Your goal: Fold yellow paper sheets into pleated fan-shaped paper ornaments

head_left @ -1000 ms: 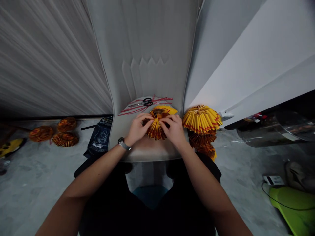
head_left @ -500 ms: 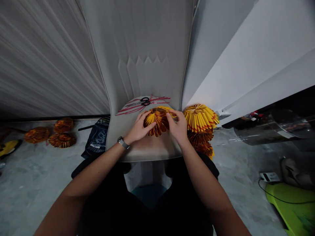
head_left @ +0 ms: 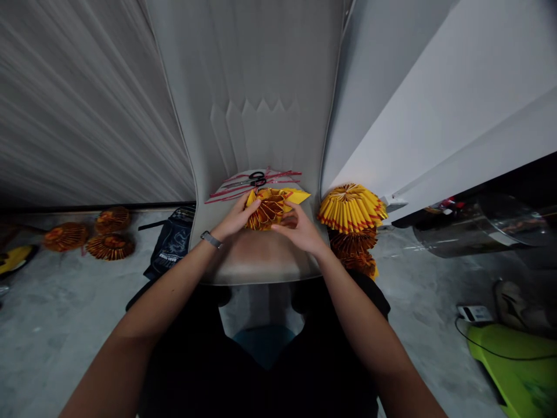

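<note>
A pleated gold and yellow paper piece (head_left: 268, 210) is between my hands above the chair seat (head_left: 261, 258). My left hand (head_left: 238, 216) holds its left side, thumb on the folds. My right hand (head_left: 300, 227) is at its right side, fingers curved round the lower right edge. A yellow pointed flap sticks out at the upper right, beyond my right fingers. Just behind the paper, black-handled scissors (head_left: 256, 179) lie among red strips (head_left: 285, 175) on the seat.
Right of the seat stands a stack of folded yellow paper rosettes (head_left: 351, 209). Several gold rosettes (head_left: 109, 247) lie on the floor at the left, near a dark bag (head_left: 173, 244). A green stool (head_left: 513, 360) and a white power strip (head_left: 475, 314) are at the lower right.
The pleated paper has turned and tilted, and its yellow flap now points right. My left hand has shifted slightly left; my right hand has moved lower along the edge.
</note>
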### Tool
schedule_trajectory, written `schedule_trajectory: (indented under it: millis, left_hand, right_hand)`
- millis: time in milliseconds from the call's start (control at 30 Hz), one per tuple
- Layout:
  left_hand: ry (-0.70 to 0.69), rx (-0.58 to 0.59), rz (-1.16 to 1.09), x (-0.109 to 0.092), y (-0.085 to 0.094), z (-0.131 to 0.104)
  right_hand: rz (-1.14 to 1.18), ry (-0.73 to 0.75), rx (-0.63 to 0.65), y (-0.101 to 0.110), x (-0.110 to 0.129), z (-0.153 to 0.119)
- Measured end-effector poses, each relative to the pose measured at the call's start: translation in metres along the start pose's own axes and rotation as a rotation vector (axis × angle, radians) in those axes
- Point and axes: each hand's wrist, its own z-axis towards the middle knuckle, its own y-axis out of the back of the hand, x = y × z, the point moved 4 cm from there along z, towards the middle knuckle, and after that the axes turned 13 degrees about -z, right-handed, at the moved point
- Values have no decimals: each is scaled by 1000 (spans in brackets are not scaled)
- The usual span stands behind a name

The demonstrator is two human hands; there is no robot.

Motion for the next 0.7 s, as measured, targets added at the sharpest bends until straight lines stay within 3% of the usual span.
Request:
schedule_trajectory:
  millis: [133, 333, 467, 533, 600, 700]
  left_hand:
    - [39, 58, -50, 0, 6, 5]
    - [44, 155, -45, 0, 16, 16]
    - [46, 260, -23, -4, 27, 17]
    - [51, 320, 14, -7, 31, 14]
    - [50, 362, 58, -10, 31, 10]
    - [19, 358, 118, -14, 29, 3]
  right_hand:
    - [-105, 98, -2, -8, -1, -5]
    - [-253, 203, -20, -12, 15, -15]
    - [-188, 64, -323, 15, 4, -3]
    - [-160, 7, -402, 25, -7, 5]
    - [-188, 2, -335, 28, -15, 12]
    - [-190, 57, -93, 21, -13, 14]
